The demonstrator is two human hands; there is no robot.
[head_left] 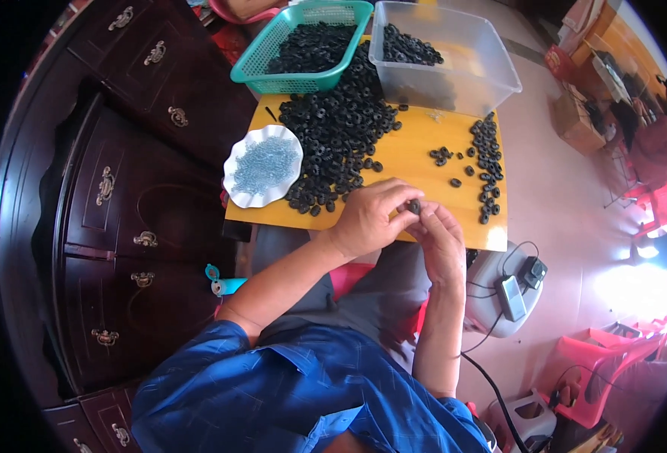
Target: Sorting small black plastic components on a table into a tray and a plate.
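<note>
Just over the table's near edge my two hands meet. My left hand (371, 217) pinches a small black ring-shaped part (414, 206) between thumb and fingers. My right hand (441, 240) is closed up against that part from the right; anything small in its fingertips is hidden. Beyond my left hand lies a big heap of black ring-shaped parts (333, 128). To its left a white scalloped plate (235, 194) carries many small clear bluish pieces (267, 164). A looser strip of black parts (488, 158) runs along the table's right side, with several strays beside it.
At the table's (416, 162) far side stand a green mesh basket (303, 81) and a clear plastic bin (462, 83), both holding black parts. Dark wooden drawers (145, 189) rise on the left. A stool with a grey device (511, 296) and cables is at my right.
</note>
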